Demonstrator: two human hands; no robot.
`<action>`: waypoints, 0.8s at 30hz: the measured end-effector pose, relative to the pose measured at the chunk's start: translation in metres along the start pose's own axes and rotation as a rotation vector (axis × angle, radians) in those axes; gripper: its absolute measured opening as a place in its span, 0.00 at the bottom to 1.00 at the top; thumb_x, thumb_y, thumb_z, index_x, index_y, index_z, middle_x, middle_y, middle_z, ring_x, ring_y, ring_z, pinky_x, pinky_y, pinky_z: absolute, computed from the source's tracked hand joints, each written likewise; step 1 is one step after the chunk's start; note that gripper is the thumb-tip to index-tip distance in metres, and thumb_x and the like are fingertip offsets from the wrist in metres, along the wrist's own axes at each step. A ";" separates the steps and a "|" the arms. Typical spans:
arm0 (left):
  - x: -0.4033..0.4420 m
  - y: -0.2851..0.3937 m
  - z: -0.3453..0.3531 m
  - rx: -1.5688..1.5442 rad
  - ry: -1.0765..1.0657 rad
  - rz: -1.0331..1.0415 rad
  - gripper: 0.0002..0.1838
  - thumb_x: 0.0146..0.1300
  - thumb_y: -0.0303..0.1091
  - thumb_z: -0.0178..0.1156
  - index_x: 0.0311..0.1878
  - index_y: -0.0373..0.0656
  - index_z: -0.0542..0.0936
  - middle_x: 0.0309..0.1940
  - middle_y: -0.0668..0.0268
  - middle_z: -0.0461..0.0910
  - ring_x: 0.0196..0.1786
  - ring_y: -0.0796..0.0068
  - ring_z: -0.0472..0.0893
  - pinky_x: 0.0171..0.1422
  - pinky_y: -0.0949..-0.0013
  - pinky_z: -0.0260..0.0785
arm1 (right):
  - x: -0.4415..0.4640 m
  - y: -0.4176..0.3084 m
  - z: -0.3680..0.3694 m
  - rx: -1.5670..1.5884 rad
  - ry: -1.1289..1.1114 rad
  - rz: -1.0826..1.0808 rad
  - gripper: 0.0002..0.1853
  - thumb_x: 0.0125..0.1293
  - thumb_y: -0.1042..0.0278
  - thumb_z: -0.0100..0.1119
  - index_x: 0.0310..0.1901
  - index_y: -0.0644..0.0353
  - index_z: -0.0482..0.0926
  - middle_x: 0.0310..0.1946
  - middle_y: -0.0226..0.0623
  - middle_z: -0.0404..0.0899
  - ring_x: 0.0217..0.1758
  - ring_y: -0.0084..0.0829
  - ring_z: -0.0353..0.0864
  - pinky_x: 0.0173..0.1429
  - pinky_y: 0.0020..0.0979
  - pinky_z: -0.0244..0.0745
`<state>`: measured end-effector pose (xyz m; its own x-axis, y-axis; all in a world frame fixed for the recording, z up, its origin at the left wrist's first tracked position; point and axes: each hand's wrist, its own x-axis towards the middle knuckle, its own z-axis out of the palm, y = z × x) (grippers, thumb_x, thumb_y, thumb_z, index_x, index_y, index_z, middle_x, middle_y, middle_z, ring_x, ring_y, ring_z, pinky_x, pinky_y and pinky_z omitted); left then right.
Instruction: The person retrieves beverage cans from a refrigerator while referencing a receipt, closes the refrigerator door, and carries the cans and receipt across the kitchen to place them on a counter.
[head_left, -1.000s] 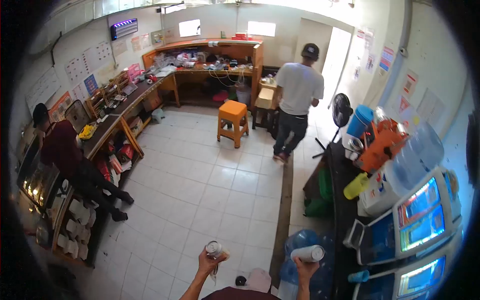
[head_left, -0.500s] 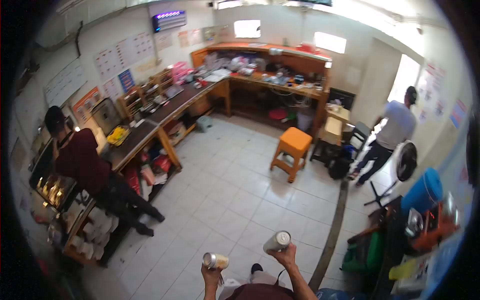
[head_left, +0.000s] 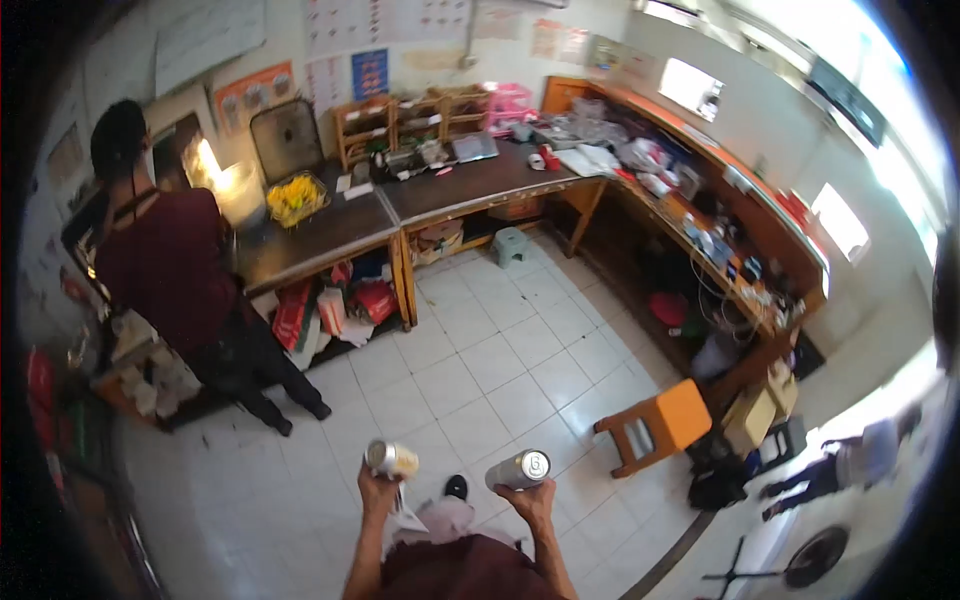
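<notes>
Two cans are held up in front of my body at the bottom of the view, well apart from each other. My left hand [head_left: 378, 490] is wrapped round a silver and yellowish can [head_left: 392, 458], tilted to the right. In my right hand [head_left: 530, 502] is a grey can [head_left: 516, 469], its top with the tab turned partly towards the camera. Below them show my dark red top, light trousers and one black shoe [head_left: 456, 487] on the tiled floor [head_left: 450, 380].
A person in dark red [head_left: 170, 270] stands at the left counter [head_left: 300, 240], near a yellow basket [head_left: 297, 198]. An orange stool [head_left: 670, 420] stands at the right. Beyond it are another person [head_left: 860, 460] and a fan [head_left: 817, 556]. A cluttered workbench [head_left: 690, 245] runs along the back right.
The view has swung left, so the stool, fan and far person now lie further right. Both cans stay in my hands, and the gap between them has changed. The person in dark red appears nearer.
</notes>
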<state>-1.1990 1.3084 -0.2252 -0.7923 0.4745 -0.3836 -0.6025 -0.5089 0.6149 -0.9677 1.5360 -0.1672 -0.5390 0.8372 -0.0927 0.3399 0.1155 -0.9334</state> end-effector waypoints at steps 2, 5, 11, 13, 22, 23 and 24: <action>0.060 0.011 0.058 0.042 -0.010 0.011 0.26 0.70 0.49 0.59 0.61 0.39 0.74 0.59 0.55 0.78 0.61 0.55 0.80 0.64 0.45 0.74 | 0.056 0.014 -0.001 -0.011 -0.005 0.014 0.30 0.40 0.63 0.89 0.46 0.64 0.85 0.42 0.39 0.90 0.44 0.30 0.87 0.52 0.36 0.84; 0.148 0.027 0.155 0.727 -0.100 0.397 0.40 0.49 0.35 0.84 0.62 0.35 0.71 0.56 0.58 0.80 0.56 0.65 0.84 0.58 0.62 0.83 | 0.152 0.051 -0.009 -0.150 0.009 0.037 0.28 0.40 0.63 0.88 0.44 0.63 0.86 0.40 0.38 0.90 0.44 0.30 0.87 0.51 0.36 0.83; 0.357 0.009 0.261 0.648 -0.025 0.439 0.45 0.45 0.47 0.86 0.61 0.36 0.72 0.53 0.59 0.81 0.54 0.66 0.84 0.59 0.64 0.81 | 0.374 0.011 -0.017 -0.168 -0.005 0.037 0.29 0.47 0.60 0.83 0.49 0.66 0.84 0.41 0.48 0.89 0.46 0.37 0.88 0.53 0.41 0.82; 0.409 0.002 0.282 0.645 0.069 0.429 0.45 0.45 0.47 0.86 0.61 0.36 0.73 0.53 0.59 0.81 0.53 0.66 0.84 0.58 0.64 0.80 | 0.472 0.057 -0.003 -0.269 0.017 -0.036 0.28 0.48 0.60 0.82 0.50 0.66 0.84 0.42 0.50 0.89 0.46 0.38 0.88 0.52 0.41 0.83; 0.637 0.046 0.345 0.845 0.423 0.595 0.37 0.48 0.44 0.84 0.58 0.36 0.79 0.50 0.58 0.85 0.51 0.65 0.84 0.58 0.61 0.76 | 0.820 -0.150 0.159 -0.016 -0.172 -0.335 0.21 0.60 0.59 0.71 0.51 0.64 0.84 0.42 0.45 0.89 0.49 0.36 0.88 0.54 0.40 0.83; 0.667 0.052 0.348 0.876 0.452 0.601 0.37 0.48 0.46 0.84 0.57 0.36 0.79 0.50 0.57 0.86 0.51 0.65 0.85 0.57 0.61 0.76 | 0.849 -0.175 0.186 -0.003 -0.244 -0.245 0.22 0.59 0.59 0.72 0.51 0.64 0.84 0.43 0.45 0.89 0.49 0.35 0.88 0.54 0.39 0.83; 0.700 0.057 0.349 0.909 0.476 0.607 0.38 0.48 0.47 0.84 0.57 0.36 0.79 0.49 0.56 0.86 0.51 0.64 0.85 0.56 0.61 0.76 | 0.876 -0.194 0.214 0.011 -0.309 -0.153 0.23 0.59 0.59 0.73 0.52 0.64 0.83 0.43 0.44 0.89 0.49 0.34 0.87 0.54 0.38 0.83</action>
<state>-1.7544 1.8618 -0.2179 -0.9960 -0.0800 0.0400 0.0207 0.2286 0.9733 -1.6712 2.1325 -0.1417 -0.7915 0.6091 -0.0504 0.2298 0.2201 -0.9480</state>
